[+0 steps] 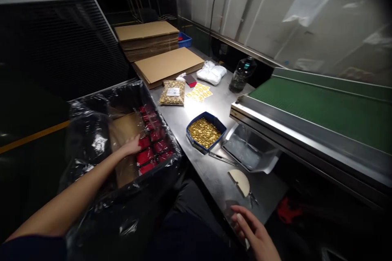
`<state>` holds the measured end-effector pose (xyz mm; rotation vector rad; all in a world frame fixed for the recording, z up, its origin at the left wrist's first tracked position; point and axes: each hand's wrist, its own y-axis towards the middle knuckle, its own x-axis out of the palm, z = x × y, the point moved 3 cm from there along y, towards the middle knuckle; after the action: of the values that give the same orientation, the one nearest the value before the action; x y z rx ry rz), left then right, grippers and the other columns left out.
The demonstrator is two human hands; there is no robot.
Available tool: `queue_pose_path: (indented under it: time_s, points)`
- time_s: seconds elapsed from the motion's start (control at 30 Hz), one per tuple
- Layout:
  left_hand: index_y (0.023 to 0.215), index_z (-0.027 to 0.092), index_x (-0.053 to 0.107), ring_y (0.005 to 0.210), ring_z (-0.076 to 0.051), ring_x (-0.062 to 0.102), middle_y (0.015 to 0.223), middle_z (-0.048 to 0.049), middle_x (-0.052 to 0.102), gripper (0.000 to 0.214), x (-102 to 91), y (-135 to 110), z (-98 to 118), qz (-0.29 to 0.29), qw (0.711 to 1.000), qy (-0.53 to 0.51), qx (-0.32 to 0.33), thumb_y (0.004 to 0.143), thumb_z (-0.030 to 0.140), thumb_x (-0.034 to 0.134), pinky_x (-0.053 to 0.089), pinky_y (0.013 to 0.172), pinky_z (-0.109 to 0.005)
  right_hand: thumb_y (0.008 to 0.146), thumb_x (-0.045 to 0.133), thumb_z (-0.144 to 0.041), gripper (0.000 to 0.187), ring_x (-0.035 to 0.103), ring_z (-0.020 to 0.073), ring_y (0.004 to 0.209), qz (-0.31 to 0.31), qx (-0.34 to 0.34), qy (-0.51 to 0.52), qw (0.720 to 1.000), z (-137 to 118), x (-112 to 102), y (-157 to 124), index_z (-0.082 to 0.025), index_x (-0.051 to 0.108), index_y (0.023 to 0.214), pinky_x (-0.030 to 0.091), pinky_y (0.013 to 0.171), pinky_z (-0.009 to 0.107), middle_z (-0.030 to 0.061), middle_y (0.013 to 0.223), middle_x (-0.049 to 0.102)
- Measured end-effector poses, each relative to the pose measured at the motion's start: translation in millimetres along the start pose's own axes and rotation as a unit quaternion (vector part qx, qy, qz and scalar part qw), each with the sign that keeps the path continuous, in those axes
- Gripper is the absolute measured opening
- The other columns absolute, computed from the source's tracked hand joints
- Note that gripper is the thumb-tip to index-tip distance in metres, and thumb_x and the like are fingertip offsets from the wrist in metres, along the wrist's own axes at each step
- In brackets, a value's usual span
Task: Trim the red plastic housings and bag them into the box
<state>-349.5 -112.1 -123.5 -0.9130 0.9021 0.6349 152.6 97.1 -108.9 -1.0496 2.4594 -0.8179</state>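
Note:
My left hand (132, 146) reaches into a cardboard box lined with black plastic (92, 130) at my left. Its fingers rest on a row of small red packets (152, 143) stacked along the box's right side; whether they grip one is hidden. My right hand (252, 228) lies low at the near edge of the steel table (214, 171), fingers spread and flat, holding nothing. Just beyond it lies a pale half-round piece (240, 181) with small scissors beside it.
A blue tray of small gold parts (205, 132) sits mid-table, with a clear plastic bin (249, 151) to its right under a green conveyor (321, 110). Farther back are a bag of gold parts (173, 92), yellow stickers (199, 91), flat cardboard stacks (167, 65), white bags and a dark bottle (241, 74).

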Motion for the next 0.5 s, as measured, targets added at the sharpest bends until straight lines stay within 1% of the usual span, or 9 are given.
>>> queue_pose_path:
  time_s: [0.03, 0.1, 0.13, 0.17, 0.23, 0.3, 0.33, 0.4, 0.5]
  points:
    - [0.129, 0.015, 0.056, 0.124, -0.031, 0.055, 0.137, -0.0142, 0.056, 0.042, -9.1, -8, 9, 0.014, 1.000, 0.004, 0.015, 0.095, 0.039, 0.062, 0.045, 0.106, -0.054, 0.076, 0.069, -0.071, 0.064, 0.066, 0.0208, 0.079, 0.006, -0.010, -0.018, 1.000, 5, -1, -2, -0.020, 0.074, 0.114, 0.054, 0.073, 0.030, 0.0082, 0.091, 0.074]
    - [0.132, 0.011, 0.054, 0.131, -0.032, 0.050, 0.140, -0.0166, 0.055, 0.044, -26.5, -31, 28, 0.032, 0.998, 0.002, 0.056, 0.097, 0.039, 0.052, 0.040, 0.110, -0.048, 0.083, 0.062, -0.069, 0.062, 0.067, 0.0224, 0.082, 0.017, -0.022, -0.058, 0.998, 19, -1, -6, -0.019, 0.072, 0.118, 0.054, 0.076, 0.033, 0.0091, 0.095, 0.074]
    - [0.130, 0.014, 0.056, 0.125, -0.031, 0.055, 0.135, -0.0142, 0.060, 0.044, -33.4, -45, 38, 0.036, 0.997, -0.002, 0.073, 0.098, 0.043, 0.047, 0.042, 0.107, -0.046, 0.086, 0.058, -0.070, 0.062, 0.068, 0.0232, 0.083, 0.023, -0.025, -0.076, 0.997, 26, -1, -8, -0.018, 0.071, 0.118, 0.054, 0.077, 0.034, 0.0096, 0.095, 0.074]
    - [0.125, 0.021, 0.060, 0.113, -0.029, 0.062, 0.123, -0.0075, 0.068, 0.043, -37.8, -61, 49, 0.032, 0.995, -0.009, 0.089, 0.097, 0.050, 0.046, 0.046, 0.102, -0.042, 0.087, 0.055, -0.070, 0.063, 0.068, 0.0241, 0.084, 0.032, -0.027, -0.090, 0.995, 32, 0, -10, -0.017, 0.071, 0.117, 0.054, 0.079, 0.035, 0.0101, 0.097, 0.074]
    - [0.109, 0.032, 0.067, 0.094, -0.024, 0.068, 0.102, 0.0043, 0.075, 0.040, -39.2, -92, 78, 0.037, 0.990, -0.058, 0.122, 0.091, 0.063, 0.050, 0.052, 0.085, -0.030, 0.087, 0.052, -0.072, 0.064, 0.069, 0.0262, 0.087, 0.052, -0.032, -0.109, 0.992, 41, 3, -14, -0.017, 0.072, 0.112, 0.054, 0.081, 0.037, 0.0106, 0.098, 0.074]
    - [0.098, 0.032, 0.071, 0.087, -0.024, 0.070, 0.095, 0.0054, 0.077, 0.038, -29.7, -116, 116, 0.047, 0.975, -0.123, 0.177, 0.087, 0.064, 0.055, 0.053, 0.075, -0.026, 0.088, 0.053, -0.070, 0.059, 0.069, 0.0277, 0.091, 0.069, -0.035, -0.123, 0.989, 42, 8, -17, -0.018, 0.073, 0.106, 0.053, 0.082, 0.036, 0.0097, 0.097, 0.074]
    - [0.097, 0.031, 0.073, 0.089, -0.024, 0.071, 0.098, 0.0044, 0.077, 0.036, -21.2, -122, 138, 0.039, 0.965, -0.139, 0.219, 0.087, 0.062, 0.056, 0.053, 0.077, -0.027, 0.090, 0.052, -0.067, 0.054, 0.069, 0.0276, 0.092, 0.074, -0.038, -0.131, 0.988, 40, 11, -19, -0.019, 0.073, 0.104, 0.053, 0.081, 0.035, 0.0087, 0.096, 0.074]
    - [0.099, 0.029, 0.074, 0.095, -0.026, 0.070, 0.104, 0.0003, 0.077, 0.035, -3.8, -118, 183, 0.043, 0.953, -0.131, 0.271, 0.091, 0.055, 0.052, 0.054, 0.084, -0.030, 0.094, 0.050, -0.057, 0.043, 0.069, 0.0258, 0.090, 0.078, -0.049, -0.146, 0.985, 33, 16, -23, -0.021, 0.071, 0.104, 0.051, 0.079, 0.033, 0.0064, 0.094, 0.073]
    - [0.099, 0.025, 0.075, 0.105, -0.029, 0.068, 0.110, -0.0045, 0.076, 0.032, 10.2, -83, 241, 0.068, 0.947, -0.123, 0.287, 0.086, 0.049, 0.056, 0.051, 0.097, -0.034, 0.095, 0.053, -0.041, 0.027, 0.069, 0.0231, 0.091, 0.084, -0.073, -0.164, 0.980, 24, 22, -33, -0.024, 0.070, 0.109, 0.049, 0.082, 0.031, 0.0043, 0.099, 0.072]
